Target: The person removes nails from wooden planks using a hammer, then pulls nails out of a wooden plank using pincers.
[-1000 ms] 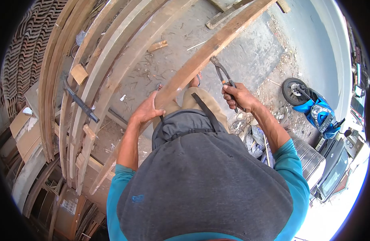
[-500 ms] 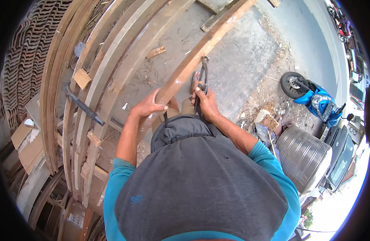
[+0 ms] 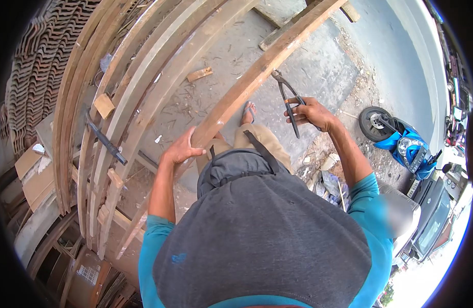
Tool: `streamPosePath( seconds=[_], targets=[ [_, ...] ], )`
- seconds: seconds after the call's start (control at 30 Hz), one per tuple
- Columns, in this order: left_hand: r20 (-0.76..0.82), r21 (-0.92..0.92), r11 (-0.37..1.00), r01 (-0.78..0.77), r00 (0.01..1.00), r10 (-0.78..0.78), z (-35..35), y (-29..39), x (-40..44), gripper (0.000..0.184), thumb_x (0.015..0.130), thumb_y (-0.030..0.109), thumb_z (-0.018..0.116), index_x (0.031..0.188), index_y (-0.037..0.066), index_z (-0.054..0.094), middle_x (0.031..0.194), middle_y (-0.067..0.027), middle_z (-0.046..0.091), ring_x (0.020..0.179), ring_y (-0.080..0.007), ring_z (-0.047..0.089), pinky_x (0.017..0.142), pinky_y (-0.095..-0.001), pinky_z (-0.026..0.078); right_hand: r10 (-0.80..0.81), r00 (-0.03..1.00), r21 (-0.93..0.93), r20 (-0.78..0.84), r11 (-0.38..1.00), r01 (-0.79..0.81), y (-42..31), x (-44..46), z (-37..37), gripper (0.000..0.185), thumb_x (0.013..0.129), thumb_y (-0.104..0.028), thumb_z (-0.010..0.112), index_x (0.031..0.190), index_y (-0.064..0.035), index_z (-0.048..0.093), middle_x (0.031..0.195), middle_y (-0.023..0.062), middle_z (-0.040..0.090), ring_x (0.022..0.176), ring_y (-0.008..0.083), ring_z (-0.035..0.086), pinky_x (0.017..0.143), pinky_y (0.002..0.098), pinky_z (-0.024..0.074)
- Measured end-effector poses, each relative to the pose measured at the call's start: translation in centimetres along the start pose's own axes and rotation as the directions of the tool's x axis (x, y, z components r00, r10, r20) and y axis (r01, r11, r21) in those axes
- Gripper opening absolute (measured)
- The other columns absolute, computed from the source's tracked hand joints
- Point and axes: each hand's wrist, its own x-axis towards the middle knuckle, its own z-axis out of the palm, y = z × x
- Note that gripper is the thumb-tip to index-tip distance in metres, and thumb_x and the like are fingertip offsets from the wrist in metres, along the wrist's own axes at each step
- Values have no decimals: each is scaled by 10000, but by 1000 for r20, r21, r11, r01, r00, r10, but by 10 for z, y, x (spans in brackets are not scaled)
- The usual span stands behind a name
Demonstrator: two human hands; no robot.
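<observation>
Floor (image 3: 318, 66) scrap-strewn; L grip (image 3: 181, 150) clasped beam (image 3: 252, 77), prob. for steadiness; R grip (image 3: 314, 114) held pincers (image 3: 279, 77) w/ handles apart, head nr beam.

You can pass your right hand (image 3: 312, 114) over the grey concrete floor (image 3: 313, 66) between the long brown wooden beam (image 3: 257, 74) and the blue, black-wheeled motorbike (image 3: 407, 149); leftward, parallel brown timbers (image 3: 167, 83) block you.

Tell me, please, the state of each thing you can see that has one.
Left grip, closed on the beam
Right grip, closed on the pincers
Beam, held at one end
Pincers, handles spread
Hammer, resting across other beams
Wood block, lying on the floor
Roof tiles, stacked
Motorbike, standing
</observation>
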Motion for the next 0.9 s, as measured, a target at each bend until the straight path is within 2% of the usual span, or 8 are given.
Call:
streamPosePath(
  seconds=[0.27,0.33,0.4,0.43,0.5,0.6,0.77,0.9],
  targets=[
    [-84,22,999,48,995,-46,14,-1,-1,920,675,227,860,1451,-24,434,1329,-202,610,1253,-286,576,1093,-382,416,109,973,-250,203,967,-56,-40,10,-61,513,960,-147,554,1434,40,495,1114,225,708,974,315,751,843,384,631],
    [-57,-79,991,108,992,-113,15,1,0,957,648,184,853,1468,-34,409,1362,-203,587,1278,-279,550,1102,-392,406,125,977,-227,174,970,-84,-45,7,-63,463,984,-191,566,1386,36,532,944,143,689,767,244,739,702,344,633],
    [-9,-81,983,165,986,-167,19,7,-6,947,658,183,857,1463,-36,408,1354,-210,590,1270,-275,553,1103,-390,408,232,909,29,347,966,-258,-36,18,-68,350,1013,-232,559,1256,19,582,781,31,562,556,124,566,524,292,529],
    [8,-82,978,193,981,-193,11,14,-5,938,668,182,861,1458,-38,407,1347,-217,593,1263,-271,555,1103,-388,410,238,924,81,298,959,-273,-26,13,-52,269,1030,-259,555,1126,-9,581,722,-24,441,506,67,354,446,269,359],
    [-36,30,996,85,996,-84,14,-13,0,943,696,255,885,1461,-15,404,1334,-216,604,1270,-283,560,1107,-398,415,189,932,273,309,921,-277,-3,13,-25,179,1022,-230,545,996,-52,542,718,-15,455,525,83,374,467,265,314],
    [19,74,994,-86,996,85,9,-15,2,883,737,264,858,1463,18,421,1340,-172,588,1266,-286,551,1091,-409,421,126,977,335,173,925,-179,10,9,5,169,1022,-232,563,965,-78,524,705,-7,450,526,102,380,470,286,331],
    [158,-13,1000,-17,987,19,0,-51,20,902,746,321,858,1465,19,405,1328,-172,588,1231,-287,558,1070,-397,431,-24,995,552,-94,831,72,40,30,83,166,1044,-205,513,931,-87,486,699,13,458,519,121,419,464,315,394],
    [212,-69,997,-38,976,52,-10,-48,22,974,733,396,866,1488,7,389,1365,-184,570,1271,-287,537,1089,-397,416,-181,882,509,-435,759,406,58,74,158,177,1066,-192,484,943,-66,468,709,20,481,507,125,459,459,311,424]
  ],
)
